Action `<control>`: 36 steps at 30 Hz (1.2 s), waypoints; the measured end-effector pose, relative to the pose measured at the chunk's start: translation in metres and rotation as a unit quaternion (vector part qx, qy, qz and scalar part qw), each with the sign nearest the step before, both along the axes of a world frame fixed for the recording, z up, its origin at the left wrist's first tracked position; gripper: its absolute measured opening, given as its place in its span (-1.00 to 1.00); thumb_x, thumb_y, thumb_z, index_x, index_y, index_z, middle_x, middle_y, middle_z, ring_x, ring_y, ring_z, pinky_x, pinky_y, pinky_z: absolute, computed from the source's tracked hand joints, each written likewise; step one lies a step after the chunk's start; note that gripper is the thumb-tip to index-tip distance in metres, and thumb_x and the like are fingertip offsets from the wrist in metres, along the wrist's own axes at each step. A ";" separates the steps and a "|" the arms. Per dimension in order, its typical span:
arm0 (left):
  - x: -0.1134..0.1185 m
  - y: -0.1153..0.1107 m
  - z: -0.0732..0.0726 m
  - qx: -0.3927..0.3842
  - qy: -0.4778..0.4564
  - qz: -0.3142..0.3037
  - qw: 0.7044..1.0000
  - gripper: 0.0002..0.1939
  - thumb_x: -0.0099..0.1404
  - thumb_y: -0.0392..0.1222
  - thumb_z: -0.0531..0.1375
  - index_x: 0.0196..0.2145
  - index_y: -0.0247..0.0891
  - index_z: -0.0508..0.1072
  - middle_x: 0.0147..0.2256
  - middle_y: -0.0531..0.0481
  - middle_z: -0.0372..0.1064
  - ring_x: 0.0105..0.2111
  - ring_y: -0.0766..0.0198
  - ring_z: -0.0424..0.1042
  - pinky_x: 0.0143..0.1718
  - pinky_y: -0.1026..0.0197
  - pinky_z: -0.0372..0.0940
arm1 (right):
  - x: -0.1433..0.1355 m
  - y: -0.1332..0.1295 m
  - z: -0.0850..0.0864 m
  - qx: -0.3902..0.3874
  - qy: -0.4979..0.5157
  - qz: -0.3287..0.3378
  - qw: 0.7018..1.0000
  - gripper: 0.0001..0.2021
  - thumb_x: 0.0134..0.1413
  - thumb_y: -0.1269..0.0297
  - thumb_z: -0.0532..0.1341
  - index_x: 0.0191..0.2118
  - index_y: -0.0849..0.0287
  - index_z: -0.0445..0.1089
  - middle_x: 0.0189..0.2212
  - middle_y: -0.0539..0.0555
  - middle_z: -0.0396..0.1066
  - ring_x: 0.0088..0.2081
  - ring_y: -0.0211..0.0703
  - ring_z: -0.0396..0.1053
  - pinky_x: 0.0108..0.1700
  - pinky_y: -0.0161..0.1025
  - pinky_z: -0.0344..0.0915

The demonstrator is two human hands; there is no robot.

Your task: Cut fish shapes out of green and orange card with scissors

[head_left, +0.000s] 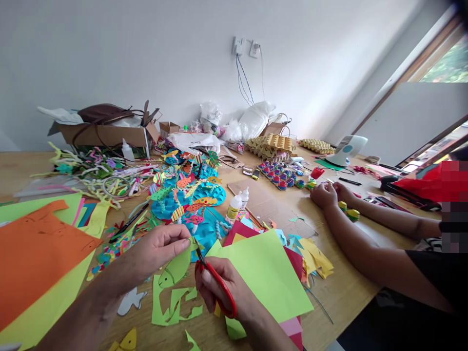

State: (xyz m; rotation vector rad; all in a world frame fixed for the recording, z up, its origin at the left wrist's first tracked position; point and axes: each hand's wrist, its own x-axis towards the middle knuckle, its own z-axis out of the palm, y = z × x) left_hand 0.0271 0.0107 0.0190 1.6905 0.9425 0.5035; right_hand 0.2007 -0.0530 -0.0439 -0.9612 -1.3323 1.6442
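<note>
My left hand (157,253) pinches the upper end of a green paper fish (174,269), whose drawn face points down to the left. Red-handled scissors (219,285) are in my right hand (215,282), with their blades at the fish's tail end, close to my left fingertips. Below the fish lies a cut green paper remnant (171,312) on the table. A white paper shape (131,301) and a yellow paper fish (127,340) lie nearer the front edge. Green sheets (268,275) sit beside my right hand on top of red paper.
An orange sheet (40,253) lies at left. Blue pieces with paper fish (183,195) and glue bottles (234,206) stand ahead. Behind are pipe cleaners (95,170), a cardboard box (106,136) and egg trays (272,144). At right, another person's hands (325,195) work over small painted pieces.
</note>
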 end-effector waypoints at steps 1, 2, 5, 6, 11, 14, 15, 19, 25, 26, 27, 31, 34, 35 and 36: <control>0.001 0.000 0.000 0.006 -0.001 0.003 1.000 -0.77 0.21 -0.05 0.05 -0.51 -0.22 0.26 -0.53 0.16 0.05 -0.51 0.33 0.07 -0.49 0.32 0.05 | 0.000 0.000 0.000 0.001 0.005 0.001 1.000 -0.44 -0.06 -0.30 0.14 -0.54 0.21 0.22 -0.78 -0.11 0.17 -0.75 -0.42 0.05 -0.65 -0.42 -0.07; 0.002 0.000 0.000 0.011 -0.004 0.006 1.000 -0.77 0.21 -0.06 0.06 -0.52 -0.22 0.26 -0.53 0.16 0.05 -0.51 0.33 0.07 -0.49 0.32 0.05 | 0.001 0.000 -0.001 0.001 0.010 0.002 1.000 -0.44 -0.05 -0.29 0.14 -0.53 0.22 0.23 -0.78 -0.12 0.17 -0.75 -0.42 0.05 -0.65 -0.42 -0.06; 0.005 -0.001 -0.001 0.009 -0.007 0.018 1.000 -0.77 0.19 -0.05 0.06 -0.53 -0.21 0.24 -0.55 0.17 0.04 -0.53 0.34 0.05 -0.52 0.32 0.04 | 0.001 0.000 -0.002 -0.003 0.020 -0.001 1.000 -0.44 -0.06 -0.28 0.16 -0.52 0.22 0.24 -0.78 -0.12 0.17 -0.75 -0.41 0.05 -0.66 -0.42 -0.06; 0.006 -0.001 -0.002 0.003 -0.007 0.023 1.000 -0.76 0.19 -0.05 0.07 -0.54 -0.21 0.24 -0.55 0.17 0.04 -0.53 0.34 0.04 -0.53 0.33 0.03 | 0.001 0.000 -0.003 -0.006 0.023 -0.002 1.000 -0.45 -0.07 -0.28 0.16 -0.52 0.22 0.25 -0.78 -0.12 0.18 -0.75 -0.41 0.06 -0.66 -0.42 -0.06; 0.009 -0.003 -0.005 0.003 -0.020 0.031 0.999 -0.77 0.20 -0.07 0.07 -0.54 -0.21 0.24 -0.54 0.17 0.07 -0.50 0.33 0.08 -0.48 0.33 0.07 | -0.001 0.000 -0.011 -0.015 0.043 -0.009 0.999 -0.44 -0.06 -0.30 0.14 -0.49 0.22 0.28 -0.79 -0.13 0.18 -0.76 -0.40 0.07 -0.64 -0.41 -0.01; 0.008 -0.003 -0.006 0.008 -0.018 0.027 0.999 -0.77 0.21 -0.08 0.06 -0.54 -0.20 0.22 -0.54 0.17 0.05 -0.49 0.32 0.07 -0.48 0.33 0.07 | -0.001 0.001 -0.015 -0.014 0.051 -0.002 0.999 -0.45 -0.02 -0.28 0.12 -0.48 0.23 0.29 -0.79 -0.13 0.17 -0.76 -0.40 0.07 -0.63 -0.41 0.02; 0.008 -0.003 -0.006 0.008 -0.018 0.024 1.000 -0.77 0.22 -0.08 0.06 -0.54 -0.20 0.21 -0.53 0.17 0.05 -0.49 0.32 0.07 -0.47 0.33 0.07 | -0.001 0.001 -0.016 -0.014 0.054 0.001 0.998 -0.45 -0.01 -0.27 0.12 -0.49 0.23 0.29 -0.79 -0.12 0.18 -0.76 -0.40 0.07 -0.63 -0.41 0.02; 0.006 -0.003 -0.008 0.004 -0.023 0.016 1.000 -0.75 0.25 -0.08 0.05 -0.54 -0.20 0.20 -0.53 0.17 0.04 -0.49 0.32 0.09 -0.45 0.34 0.09 | 0.002 0.001 -0.014 -0.008 0.053 0.014 0.998 -0.47 0.02 -0.24 0.12 -0.52 0.22 0.28 -0.78 -0.11 0.18 -0.74 -0.38 0.08 -0.62 -0.39 0.01; 0.008 -0.002 -0.009 0.008 -0.008 0.024 1.000 -0.75 0.24 -0.04 0.04 -0.53 -0.19 0.22 -0.53 0.17 0.05 -0.49 0.31 0.10 -0.46 0.33 0.10 | 0.005 0.002 -0.015 -0.006 0.046 0.026 0.999 -0.44 -0.01 -0.28 0.10 -0.51 0.22 0.28 -0.77 -0.10 0.17 -0.73 -0.37 0.09 -0.60 -0.38 0.04; 0.009 -0.002 -0.008 0.006 -0.006 0.025 1.000 -0.74 0.23 -0.03 0.05 -0.54 -0.19 0.21 -0.54 0.17 0.04 -0.51 0.31 0.09 -0.49 0.33 0.08 | 0.005 0.002 -0.015 -0.009 0.043 0.025 0.999 -0.44 -0.01 -0.28 0.11 -0.50 0.22 0.28 -0.77 -0.11 0.18 -0.73 -0.37 0.09 -0.61 -0.39 0.04; 0.010 -0.002 -0.007 0.004 -0.003 0.025 1.000 -0.74 0.22 -0.02 0.05 -0.55 -0.19 0.20 -0.54 0.18 0.04 -0.52 0.32 0.07 -0.51 0.34 0.07 | 0.005 0.003 -0.015 -0.011 0.039 0.023 0.999 -0.45 -0.01 -0.28 0.12 -0.49 0.22 0.28 -0.77 -0.11 0.19 -0.73 -0.38 0.09 -0.61 -0.40 0.04; 0.013 -0.001 -0.005 -0.001 0.001 0.026 1.000 -0.73 0.19 0.00 0.04 -0.56 -0.19 0.19 -0.56 0.19 0.03 -0.55 0.34 0.05 -0.56 0.34 0.05 | 0.006 0.003 -0.014 -0.001 0.015 0.017 1.000 -0.45 -0.03 -0.29 0.13 -0.50 0.22 0.24 -0.74 -0.10 0.20 -0.72 -0.40 0.10 -0.61 -0.42 0.03; 0.014 -0.002 -0.005 0.001 0.012 0.030 0.999 -0.73 0.19 0.00 0.03 -0.57 -0.18 0.17 -0.55 0.18 0.03 -0.55 0.33 0.05 -0.56 0.33 0.04 | 0.006 0.003 -0.012 0.007 0.002 0.009 1.000 -0.44 -0.05 -0.30 0.13 -0.52 0.21 0.21 -0.74 -0.10 0.20 -0.71 -0.40 0.11 -0.62 -0.43 0.02; 0.014 -0.003 -0.005 0.001 0.017 0.032 0.999 -0.73 0.19 -0.01 0.03 -0.57 -0.18 0.17 -0.55 0.18 0.03 -0.54 0.33 0.05 -0.56 0.32 0.04 | 0.006 0.003 -0.011 0.006 -0.001 0.005 1.000 -0.44 -0.06 -0.30 0.14 -0.52 0.21 0.20 -0.74 -0.10 0.20 -0.71 -0.39 0.11 -0.63 -0.43 0.02; 0.014 -0.003 -0.005 0.003 0.023 0.032 0.999 -0.73 0.19 -0.01 0.03 -0.57 -0.18 0.17 -0.55 0.17 0.02 -0.54 0.33 0.05 -0.56 0.32 0.04 | 0.006 0.004 -0.011 0.005 -0.004 0.001 1.000 -0.44 -0.07 -0.30 0.14 -0.53 0.21 0.20 -0.73 -0.10 0.19 -0.71 -0.39 0.11 -0.63 -0.44 0.02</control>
